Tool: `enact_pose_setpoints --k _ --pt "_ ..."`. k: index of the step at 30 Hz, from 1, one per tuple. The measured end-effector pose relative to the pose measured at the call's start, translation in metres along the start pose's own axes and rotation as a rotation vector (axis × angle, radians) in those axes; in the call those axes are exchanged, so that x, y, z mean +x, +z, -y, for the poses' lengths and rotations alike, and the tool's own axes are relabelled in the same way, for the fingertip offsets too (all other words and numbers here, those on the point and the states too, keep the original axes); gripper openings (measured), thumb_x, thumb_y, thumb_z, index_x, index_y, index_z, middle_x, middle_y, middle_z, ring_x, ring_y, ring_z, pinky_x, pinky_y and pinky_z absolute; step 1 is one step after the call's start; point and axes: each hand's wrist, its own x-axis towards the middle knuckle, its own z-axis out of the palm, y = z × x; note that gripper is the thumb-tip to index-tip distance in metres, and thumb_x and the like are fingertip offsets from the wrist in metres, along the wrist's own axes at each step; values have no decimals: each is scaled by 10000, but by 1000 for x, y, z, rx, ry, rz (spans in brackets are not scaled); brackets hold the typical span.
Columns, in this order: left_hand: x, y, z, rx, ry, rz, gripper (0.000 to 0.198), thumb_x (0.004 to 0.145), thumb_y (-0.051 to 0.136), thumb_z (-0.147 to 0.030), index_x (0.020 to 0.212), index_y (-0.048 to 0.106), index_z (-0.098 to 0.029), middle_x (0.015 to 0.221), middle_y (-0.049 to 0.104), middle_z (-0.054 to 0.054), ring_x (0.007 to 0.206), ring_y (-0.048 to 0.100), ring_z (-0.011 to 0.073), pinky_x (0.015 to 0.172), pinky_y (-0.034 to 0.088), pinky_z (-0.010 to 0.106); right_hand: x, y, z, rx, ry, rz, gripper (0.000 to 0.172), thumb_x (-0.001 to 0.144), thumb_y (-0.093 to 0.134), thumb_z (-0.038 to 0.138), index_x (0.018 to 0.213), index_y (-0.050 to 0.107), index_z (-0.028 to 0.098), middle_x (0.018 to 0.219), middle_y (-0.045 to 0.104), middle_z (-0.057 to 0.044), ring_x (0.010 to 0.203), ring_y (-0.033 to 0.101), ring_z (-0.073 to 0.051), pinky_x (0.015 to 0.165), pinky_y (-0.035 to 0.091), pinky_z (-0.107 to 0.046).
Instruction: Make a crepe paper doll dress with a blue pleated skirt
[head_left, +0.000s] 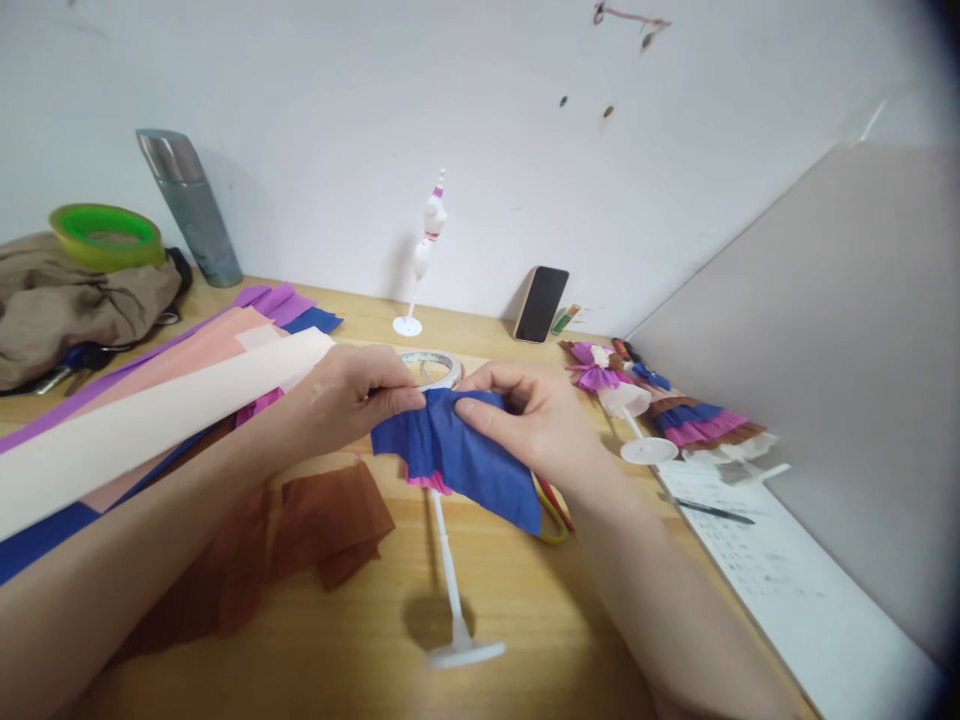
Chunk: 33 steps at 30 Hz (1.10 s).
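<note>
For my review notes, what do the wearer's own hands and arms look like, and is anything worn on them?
The left hand and right hand are ungloved, with no ring visible. Both forearms are bare: no sleeve, watch or bracelet shows.

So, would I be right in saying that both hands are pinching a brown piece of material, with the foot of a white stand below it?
Not quite: the piece of material is blue, not brown, as the head view shows. The left hand and right hand do both pinch it, with the foot of the white stand below.
</note>
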Motion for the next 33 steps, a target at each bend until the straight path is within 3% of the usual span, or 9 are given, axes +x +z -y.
enact_pose_setpoints --k 9,22,33 --pt "2 2 1 42 62 -2 298 914 569 -274 657 631 -138 577 562 -1 560 505 112 549 403 233 -5 11 2 -57 -60 -43 77 725 618 178 694 689 185 705 729 -11 649 657 -151 629 502 -264" --pt "2 2 -3 37 89 -1 332 923 555 -282 622 606 -151 579 564 4 555 513 119 551 410 248 -2 6 0 -238 -79 -101 139 738 616 192 614 554 180 606 594 22 580 520 -113 573 395 -246" --pt "3 2 -5 35 80 9 321 921 557 -275 627 600 -155 583 562 3 561 513 117 559 408 246 0 8 -2 -176 -58 -101 174 726 606 204 590 499 188 571 532 36 547 469 -101 548 370 -240"
